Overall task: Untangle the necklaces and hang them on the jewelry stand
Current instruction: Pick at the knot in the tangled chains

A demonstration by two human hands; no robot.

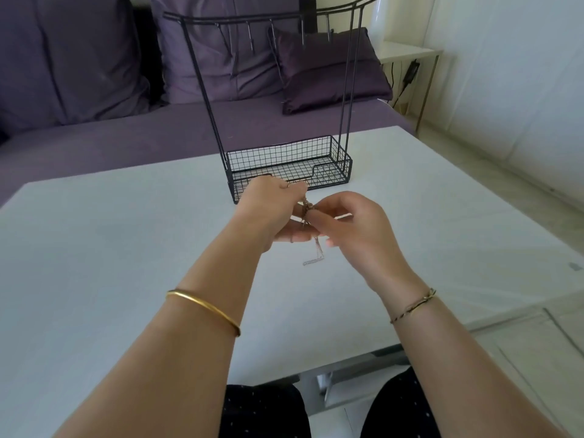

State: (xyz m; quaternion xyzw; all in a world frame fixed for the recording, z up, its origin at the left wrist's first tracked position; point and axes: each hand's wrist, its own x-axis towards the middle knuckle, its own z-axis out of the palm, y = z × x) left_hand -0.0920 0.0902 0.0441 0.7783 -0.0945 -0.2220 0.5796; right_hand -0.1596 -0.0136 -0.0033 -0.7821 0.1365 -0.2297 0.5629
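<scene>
No legible txt, labels or nos.

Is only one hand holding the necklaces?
No, the left hand and the right hand both pinch the tangled necklaces above the table.

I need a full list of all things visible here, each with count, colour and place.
jewelry stand: one, black wire, on the table's far side
necklaces: count unclear, pale metal, tangled between both hands
table: one, white, in front
sofa: one, purple, behind the table
cushions: three, purple, on the sofa
side table: one, white, far right
bangle: one, gold, left forearm
bracelet: one, thin gold, right wrist
left hand: one, pinching the necklaces
right hand: one, pinching the necklaces
</scene>
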